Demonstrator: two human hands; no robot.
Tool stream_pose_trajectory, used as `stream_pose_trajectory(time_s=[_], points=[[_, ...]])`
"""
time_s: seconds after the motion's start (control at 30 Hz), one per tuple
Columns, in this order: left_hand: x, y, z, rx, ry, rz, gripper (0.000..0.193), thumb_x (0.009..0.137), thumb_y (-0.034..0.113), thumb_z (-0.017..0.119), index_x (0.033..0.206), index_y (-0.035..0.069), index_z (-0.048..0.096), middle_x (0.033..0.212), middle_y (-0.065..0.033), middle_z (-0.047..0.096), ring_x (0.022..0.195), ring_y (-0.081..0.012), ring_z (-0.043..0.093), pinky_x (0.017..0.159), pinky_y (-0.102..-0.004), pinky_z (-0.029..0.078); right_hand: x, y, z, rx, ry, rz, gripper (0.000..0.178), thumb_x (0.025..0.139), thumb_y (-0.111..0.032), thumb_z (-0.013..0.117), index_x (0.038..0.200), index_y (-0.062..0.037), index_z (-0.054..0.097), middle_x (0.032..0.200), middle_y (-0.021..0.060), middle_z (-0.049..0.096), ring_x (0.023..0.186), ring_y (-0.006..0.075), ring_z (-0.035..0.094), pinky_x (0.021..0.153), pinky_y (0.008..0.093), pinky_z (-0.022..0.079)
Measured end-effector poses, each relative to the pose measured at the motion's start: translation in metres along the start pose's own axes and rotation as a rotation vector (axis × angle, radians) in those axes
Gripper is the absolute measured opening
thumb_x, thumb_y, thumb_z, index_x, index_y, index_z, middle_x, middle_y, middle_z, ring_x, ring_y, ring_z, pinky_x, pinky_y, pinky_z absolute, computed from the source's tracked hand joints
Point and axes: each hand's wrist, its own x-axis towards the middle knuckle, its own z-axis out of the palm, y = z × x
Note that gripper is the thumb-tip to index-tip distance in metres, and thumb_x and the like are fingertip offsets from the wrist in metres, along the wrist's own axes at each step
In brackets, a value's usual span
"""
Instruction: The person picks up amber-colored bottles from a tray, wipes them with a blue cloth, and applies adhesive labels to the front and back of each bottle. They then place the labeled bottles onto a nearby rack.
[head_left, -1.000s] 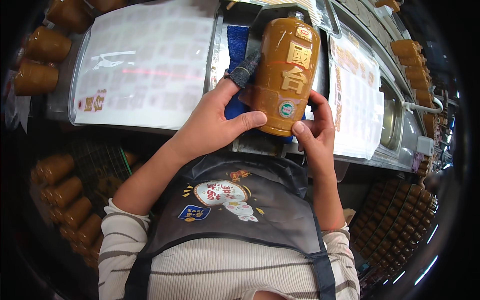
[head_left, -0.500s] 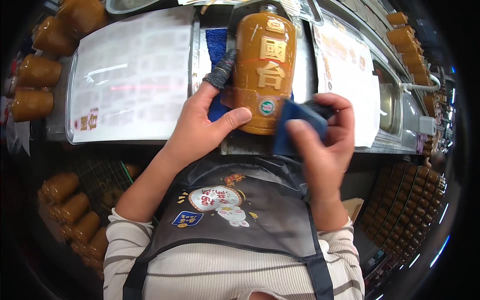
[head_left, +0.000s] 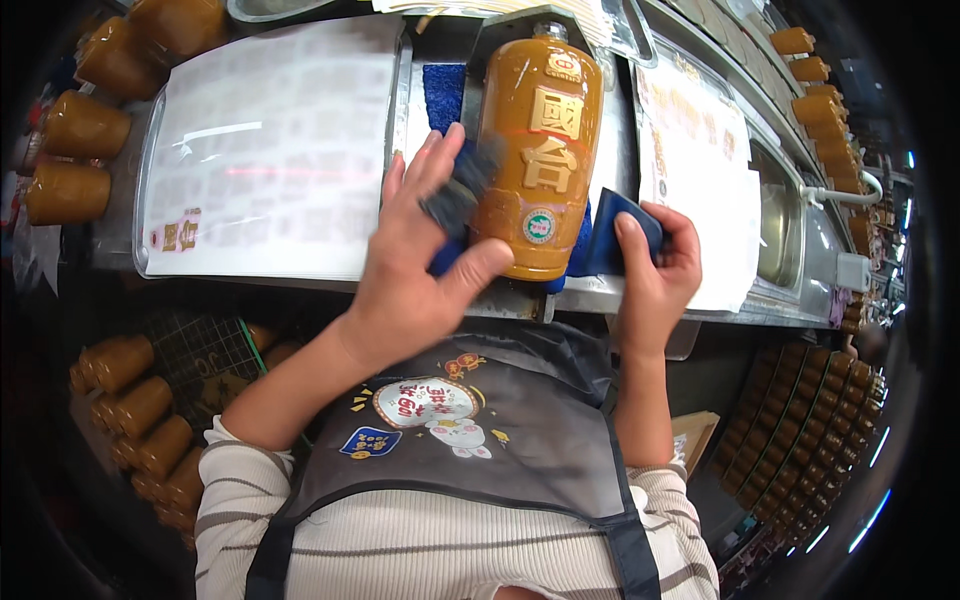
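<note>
A glossy amber-brown bottle (head_left: 548, 75) with raised gold characters and a round green-and-white sticker lies face up, its neck pointing away from me. Blue cloth (head_left: 443, 92) shows beside and under it. At its lower left side is my left hand (head_left: 405, 255), open, the fingers stretched and partly blurred, the thumb over the bottle's edge; whether it touches cannot be told. A dark wrap (head_left: 450, 205) covers one of its fingers. To the right of the bottle, apart from it, my right hand (head_left: 665, 270) pinches a flat dark blue pad (head_left: 610, 238) between thumb and fingers.
A tray with a white label sheet (head_left: 290, 130) lies at left, and more label sheets (head_left: 705, 200) at right. Beyond these are a metal sink (head_left: 785, 225) and tap (head_left: 845, 195). Brown bottles (head_left: 85, 125) stand far left; others (head_left: 135, 360) fill a crate below. Stacked rows (head_left: 810, 420) stand lower right.
My left hand has let go of the bottle, its fingers lifting off the side. My right hand has drawn the blue pad away from the bottle's lower right edge.
</note>
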Motion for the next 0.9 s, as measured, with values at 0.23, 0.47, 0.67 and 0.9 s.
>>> stream_pose_trajectory(time_s=[0.23, 0.47, 0.67, 0.9], points=[[-0.028, 0.009, 0.013, 0.395, 0.037, 0.077, 0.04, 0.092, 0.04, 0.067, 0.111, 0.006, 0.074, 0.158, -0.0328, 0.023, 0.146, -0.0494, 0.024, 0.113, -0.0668, 0.005, -0.006, -0.014, 0.001, -0.057, -0.036, -0.24, 0.024, 0.089, -0.001, 0.073, 0.111, 0.0004, 0.062, 0.097, 0.0027, 0.062, 0.082, 0.0073, 0.058, 0.073, 0.0204, 0.048], [-0.048, 0.009, 0.019, 0.424, 0.05, 0.009, 0.039, 0.089, 0.028, 0.068, 0.104, -0.007, 0.069, 0.155, -0.0383, 0.022, 0.144, -0.052, 0.026, 0.114, -0.0677, 0.006, -0.031, -0.033, 0.016, -0.451, -0.372, -1.177, 0.043, 0.05, -0.012, 0.071, 0.092, -0.0113, 0.078, 0.083, -0.0012, 0.06, 0.078, 0.0209, 0.056, 0.064, 0.0322, 0.043], [-0.037, 0.01, 0.007, 0.348, 0.08, 0.015, 0.032, 0.08, 0.009, 0.071, 0.104, -0.011, 0.065, 0.156, -0.0366, 0.023, 0.144, -0.0487, 0.029, 0.114, -0.0684, 0.008, -0.024, -0.041, 0.025, -0.37, -0.505, -1.212, 0.036, 0.054, -0.007, 0.074, 0.09, -0.0065, 0.075, 0.077, 0.001, 0.054, 0.075, 0.0219, 0.056, 0.057, 0.0337, 0.04], [-0.008, 0.007, -0.007, 0.251, -0.012, 0.064, 0.07, 0.069, 0.018, 0.084, 0.126, -0.006, 0.053, 0.154, -0.0304, 0.031, 0.146, -0.0457, 0.025, 0.115, -0.0668, 0.008, -0.011, -0.029, 0.009, -0.147, -0.032, -0.205, 0.021, 0.085, -0.005, 0.077, 0.104, 0.0, 0.07, 0.09, 0.0033, 0.067, 0.079, 0.0084, 0.06, 0.071, 0.0214, 0.05]])
